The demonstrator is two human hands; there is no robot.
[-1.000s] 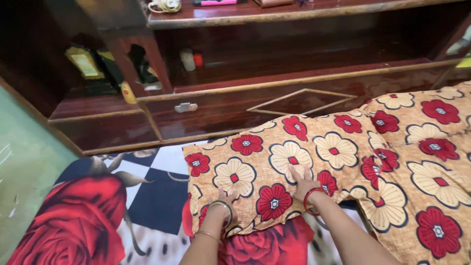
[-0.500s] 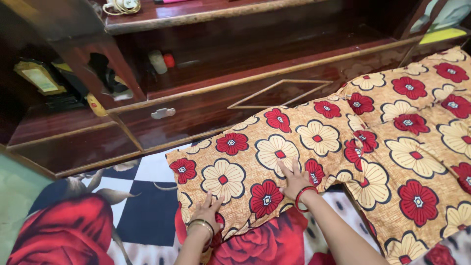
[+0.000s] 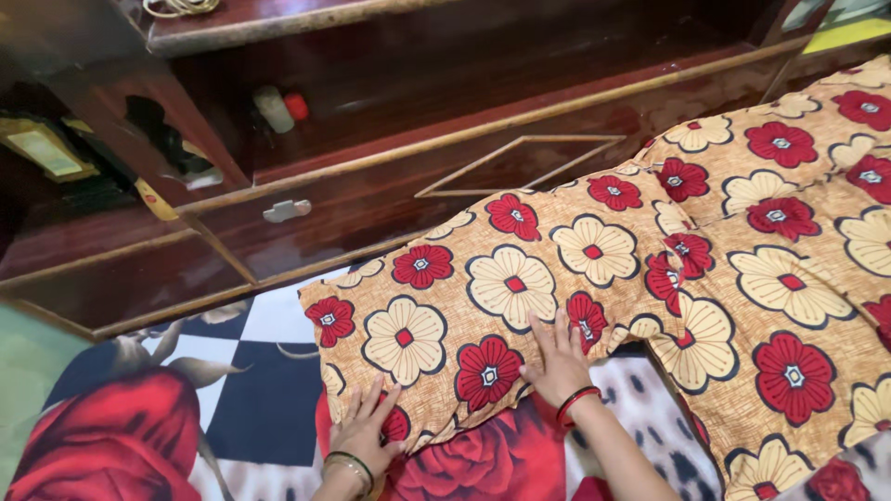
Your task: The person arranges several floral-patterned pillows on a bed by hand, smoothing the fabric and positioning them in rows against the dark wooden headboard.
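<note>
A tan cloth (image 3: pixel 520 278) printed with red and cream flowers lies spread over a bed. My left hand (image 3: pixel 364 429) rests flat on the cloth's near left corner, fingers apart, with bangles on the wrist. My right hand (image 3: pixel 559 356) lies flat on the cloth's near edge, fingers spread, with a red bangle on the wrist. Neither hand grips anything. The cloth runs on to the right, where it bunches in folds (image 3: pixel 798 232).
Under the cloth is a bedsheet (image 3: pixel 139 436) with big red roses and black and white checks. A dark wooden headboard unit (image 3: pixel 390 176) with shelves stands behind, holding small bottles (image 3: pixel 278 107) and a framed item (image 3: pixel 42 153). A green wall (image 3: pixel 23 371) is at the left.
Both hands have slid toward me along the cloth's near edge. The view has shifted, so the cloth sits lower and further left in the frame.
</note>
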